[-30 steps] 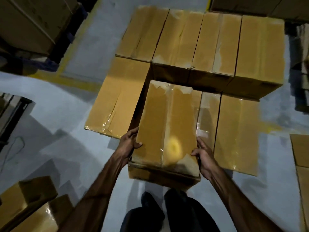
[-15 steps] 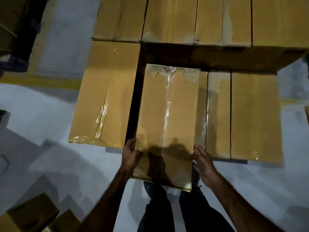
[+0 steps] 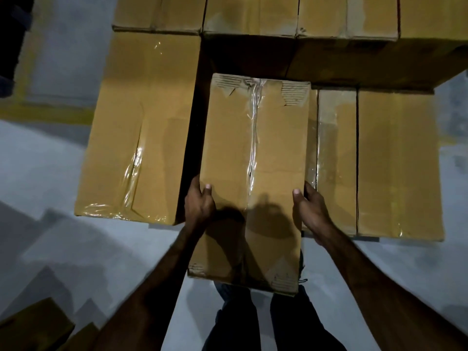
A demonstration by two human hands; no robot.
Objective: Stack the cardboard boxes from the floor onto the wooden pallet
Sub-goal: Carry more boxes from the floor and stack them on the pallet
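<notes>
I hold a long taped cardboard box (image 3: 255,153) lengthwise in front of me. My left hand (image 3: 198,205) grips its left edge with the thumb on top, and my right hand (image 3: 307,207) grips its right edge the same way. The box's far end hangs over the gap between a wide stacked box (image 3: 141,127) on the left and two narrower stacked boxes (image 3: 374,160) on the right. Its near end sticks out over my legs. A higher row of boxes (image 3: 304,19) stands behind. The pallet is hidden under the stack.
Grey floor (image 3: 45,178) lies to the left and right of the stack, with a yellow painted line (image 3: 50,112) at the left. More cardboard boxes (image 3: 35,325) lie at the bottom left corner. My legs and shoes are below the held box.
The box has moved forward over the stack and leveled out. My view has come closer to the stack, and both hands have shifted farther up the box's sides.
</notes>
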